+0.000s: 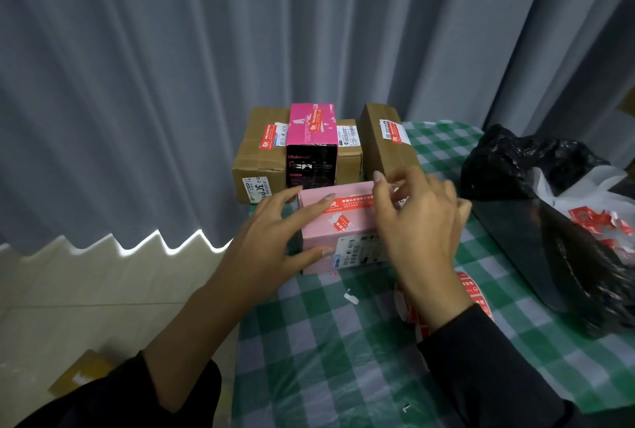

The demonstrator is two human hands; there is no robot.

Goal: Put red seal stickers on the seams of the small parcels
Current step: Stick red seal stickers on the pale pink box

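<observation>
A pale pink parcel [338, 238] lies on the green checked table [343, 341], with a long red seal sticker [350, 205] across its top and a smaller red one below it. My left hand [271, 238] holds the parcel's left end, fingers spread on its top and front. My right hand [415, 218] hovers over the parcel's right end with fingers bent; what its fingertips touch is hidden. A roll of red stickers [474, 293] lies under my right wrist.
Behind stand two brown boxes [257, 159] [385, 142] and a magenta-and-black box [312, 145], each bearing a red sticker. A black bag [549, 221] with a white bag of red scraps [598, 221] fills the right. Grey curtain behind; floor to the left.
</observation>
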